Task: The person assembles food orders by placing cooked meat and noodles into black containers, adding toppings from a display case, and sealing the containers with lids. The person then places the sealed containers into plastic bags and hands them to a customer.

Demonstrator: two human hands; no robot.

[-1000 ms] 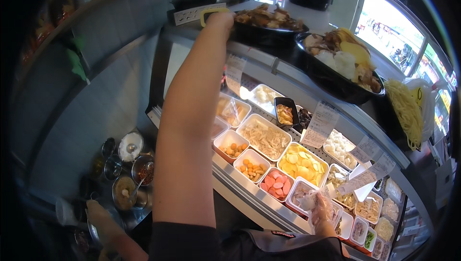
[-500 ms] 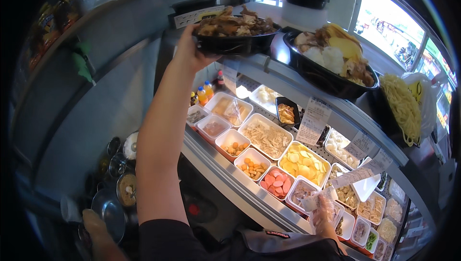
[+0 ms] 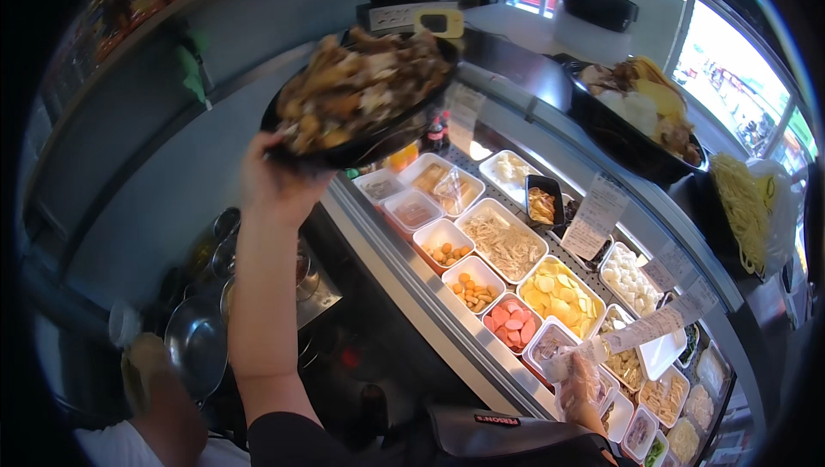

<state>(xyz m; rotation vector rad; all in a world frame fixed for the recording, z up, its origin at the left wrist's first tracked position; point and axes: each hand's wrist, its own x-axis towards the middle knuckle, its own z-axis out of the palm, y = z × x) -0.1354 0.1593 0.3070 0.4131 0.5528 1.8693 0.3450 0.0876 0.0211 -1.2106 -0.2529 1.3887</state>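
My left hand (image 3: 288,188) grips the near rim and underside of a black bowl (image 3: 344,153), raised and tilted toward me. Chopped brown cooked meat (image 3: 369,85) fills it, slightly blurred. Lower right, my right hand (image 3: 580,385) wears a clear plastic glove. Its fingers are closed at the lower end of a long paper receipt (image 3: 662,317), over the food tubs. Close to that hand are a tub of pink sausage slices (image 3: 509,324) and one of yellow potato-like slices (image 3: 560,291).
On the counter top stand a second filled black bowl (image 3: 614,123), noodles (image 3: 739,218) and stacked black bowls (image 3: 597,3). Receipts (image 3: 593,218) hang from its edge. Shredded food (image 3: 503,239) lies in the case. Lower left, another person's hand (image 3: 146,355) is beside metal pans (image 3: 196,347).
My left hand has brought the meat bowl off the counter edge, down, leftward and nearer, tilting it. My right hand stays over the tubs. The view has shifted; the other person's white clothing now shows.
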